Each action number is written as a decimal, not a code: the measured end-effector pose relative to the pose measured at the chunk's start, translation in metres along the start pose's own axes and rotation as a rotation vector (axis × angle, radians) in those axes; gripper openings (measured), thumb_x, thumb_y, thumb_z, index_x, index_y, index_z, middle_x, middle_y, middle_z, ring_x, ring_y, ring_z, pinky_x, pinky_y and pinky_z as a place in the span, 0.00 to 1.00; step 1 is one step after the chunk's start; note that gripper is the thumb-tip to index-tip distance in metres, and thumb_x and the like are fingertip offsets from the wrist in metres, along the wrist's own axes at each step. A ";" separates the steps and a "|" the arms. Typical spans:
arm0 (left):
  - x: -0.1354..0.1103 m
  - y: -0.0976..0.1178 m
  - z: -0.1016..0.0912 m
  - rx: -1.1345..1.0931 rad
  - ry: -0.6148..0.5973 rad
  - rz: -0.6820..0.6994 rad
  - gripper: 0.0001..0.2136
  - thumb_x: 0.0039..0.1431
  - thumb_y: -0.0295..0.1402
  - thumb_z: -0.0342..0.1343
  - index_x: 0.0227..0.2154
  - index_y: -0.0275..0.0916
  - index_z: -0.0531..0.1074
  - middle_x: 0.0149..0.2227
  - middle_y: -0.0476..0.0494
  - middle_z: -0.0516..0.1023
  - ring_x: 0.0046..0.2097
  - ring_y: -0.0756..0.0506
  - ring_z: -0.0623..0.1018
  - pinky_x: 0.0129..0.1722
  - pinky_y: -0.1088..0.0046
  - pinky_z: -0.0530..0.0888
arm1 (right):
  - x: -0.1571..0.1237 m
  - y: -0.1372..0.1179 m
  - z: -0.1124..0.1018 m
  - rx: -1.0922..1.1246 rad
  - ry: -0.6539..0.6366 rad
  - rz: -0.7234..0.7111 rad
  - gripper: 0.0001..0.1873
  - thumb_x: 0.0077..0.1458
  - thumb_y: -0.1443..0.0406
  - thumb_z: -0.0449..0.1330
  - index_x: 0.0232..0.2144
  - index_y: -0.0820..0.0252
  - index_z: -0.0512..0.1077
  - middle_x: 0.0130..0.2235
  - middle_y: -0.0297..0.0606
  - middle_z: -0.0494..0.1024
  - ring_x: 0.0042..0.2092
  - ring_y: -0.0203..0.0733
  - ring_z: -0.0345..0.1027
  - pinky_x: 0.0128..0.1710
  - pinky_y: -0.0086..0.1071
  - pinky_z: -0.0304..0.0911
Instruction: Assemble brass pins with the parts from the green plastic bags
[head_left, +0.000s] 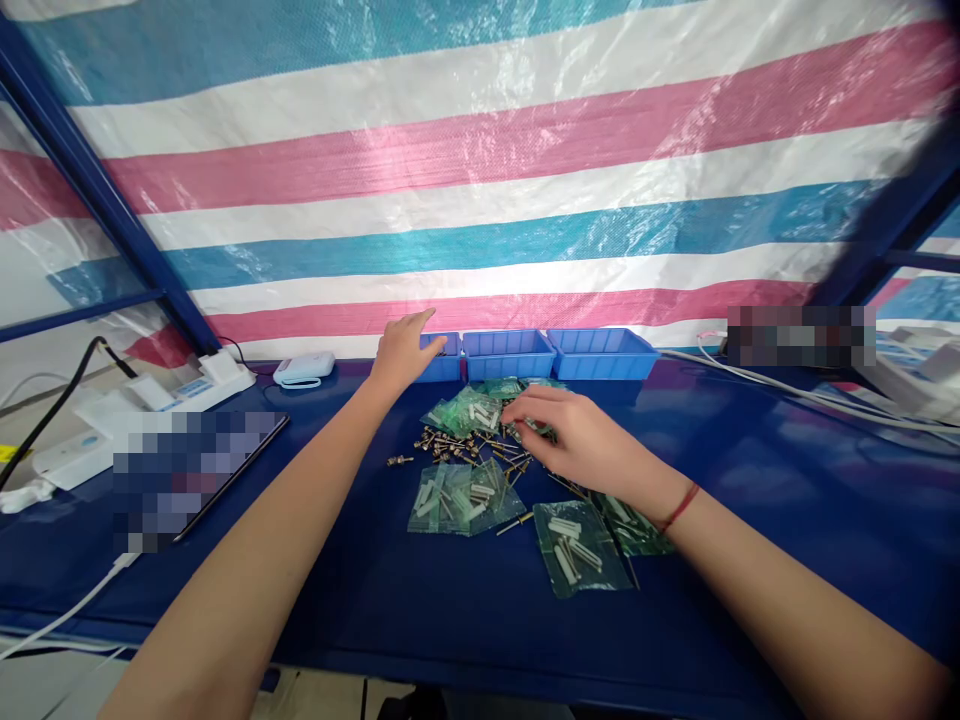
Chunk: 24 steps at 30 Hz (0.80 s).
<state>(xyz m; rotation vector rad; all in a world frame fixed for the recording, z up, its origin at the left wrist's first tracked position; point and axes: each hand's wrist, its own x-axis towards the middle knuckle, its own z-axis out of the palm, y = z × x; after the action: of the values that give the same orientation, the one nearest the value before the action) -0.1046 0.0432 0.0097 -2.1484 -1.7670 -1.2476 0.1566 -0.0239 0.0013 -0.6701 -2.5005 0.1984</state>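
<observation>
My left hand point(405, 350) hovers at the left blue bin point(448, 368), thumb and fingers spread, nothing visible between them. Over the pile in the middle of the table is my right hand point(566, 425), fingers curled toward the thumb; whatever is between the fingertips is hidden. Under and beside it lie loose pop rivets point(514, 462) and several small metal fittings point(448, 444). Clear green-tinted bags with white plugs and screws surround the pile: one bag point(457, 500) in front, another bag point(577, 548) nearer me, and a crumpled bag point(476, 408) behind.
A middle blue bin point(508, 357) and a right blue bin point(606, 356) stand along the striped sheet point(480, 220). On the left are a phone point(225, 480), a power strip point(187, 395) and a small white-blue device point(304, 370). White cables point(787, 397) cross the right side.
</observation>
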 end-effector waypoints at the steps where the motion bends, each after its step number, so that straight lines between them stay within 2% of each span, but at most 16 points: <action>1: -0.003 -0.002 0.000 0.030 -0.003 0.026 0.21 0.57 0.36 0.56 0.53 0.35 0.69 0.55 0.35 0.72 0.57 0.35 0.68 0.58 0.53 0.61 | 0.001 0.000 0.003 -0.010 -0.029 -0.036 0.14 0.59 0.72 0.50 0.42 0.61 0.73 0.41 0.42 0.76 0.41 0.43 0.68 0.41 0.38 0.64; 4: -0.022 0.002 0.000 0.082 -0.037 0.110 0.18 0.60 0.35 0.53 0.51 0.35 0.70 0.53 0.37 0.73 0.56 0.37 0.69 0.58 0.55 0.61 | 0.005 -0.002 0.015 -0.085 -0.100 -0.140 0.21 0.60 0.74 0.47 0.51 0.58 0.71 0.46 0.43 0.75 0.45 0.46 0.65 0.46 0.42 0.62; 6: -0.036 0.012 -0.002 0.096 -0.073 0.170 0.15 0.61 0.34 0.51 0.49 0.38 0.72 0.50 0.40 0.75 0.53 0.39 0.71 0.56 0.59 0.64 | 0.010 -0.005 0.023 -0.166 -0.146 -0.182 0.23 0.61 0.75 0.47 0.53 0.55 0.71 0.48 0.42 0.75 0.46 0.48 0.63 0.45 0.43 0.62; 11: -0.055 0.033 -0.006 0.099 -0.115 0.256 0.11 0.62 0.33 0.51 0.44 0.39 0.75 0.47 0.42 0.75 0.51 0.42 0.71 0.54 0.62 0.66 | 0.017 -0.010 0.032 -0.277 -0.188 -0.199 0.14 0.61 0.72 0.52 0.41 0.56 0.77 0.43 0.43 0.75 0.43 0.49 0.63 0.40 0.41 0.60; 15: -0.059 0.040 -0.008 0.002 -0.134 0.243 0.10 0.62 0.32 0.50 0.42 0.40 0.75 0.46 0.43 0.76 0.50 0.43 0.73 0.52 0.63 0.67 | 0.017 -0.007 0.028 -0.139 -0.142 -0.166 0.10 0.61 0.69 0.54 0.35 0.60 0.76 0.35 0.41 0.76 0.39 0.45 0.66 0.41 0.40 0.61; 17: -0.062 0.043 -0.009 -0.112 -0.191 0.167 0.10 0.62 0.31 0.49 0.42 0.40 0.75 0.45 0.44 0.77 0.46 0.44 0.75 0.47 0.66 0.71 | 0.015 -0.004 0.025 0.048 -0.058 -0.067 0.07 0.60 0.68 0.55 0.36 0.59 0.74 0.34 0.39 0.77 0.37 0.42 0.67 0.39 0.38 0.62; 20: -0.067 0.051 -0.010 -0.299 -0.329 0.028 0.11 0.62 0.30 0.48 0.41 0.40 0.75 0.42 0.45 0.80 0.41 0.46 0.77 0.40 0.69 0.73 | 0.013 0.000 0.019 0.391 0.081 0.185 0.07 0.58 0.63 0.57 0.38 0.58 0.72 0.35 0.38 0.78 0.33 0.39 0.70 0.32 0.34 0.64; 24: -0.070 0.062 -0.010 -0.484 -0.448 -0.041 0.10 0.59 0.28 0.49 0.38 0.39 0.76 0.39 0.45 0.81 0.39 0.47 0.78 0.40 0.69 0.73 | 0.011 0.002 0.012 0.675 0.132 0.388 0.11 0.56 0.60 0.59 0.40 0.60 0.73 0.39 0.41 0.80 0.39 0.42 0.73 0.38 0.36 0.67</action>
<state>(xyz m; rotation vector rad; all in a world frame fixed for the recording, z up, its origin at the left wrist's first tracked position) -0.0569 -0.0372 -0.0024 -2.8662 -1.8022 -1.4055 0.1429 -0.0164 -0.0046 -0.8208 -1.9642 1.0437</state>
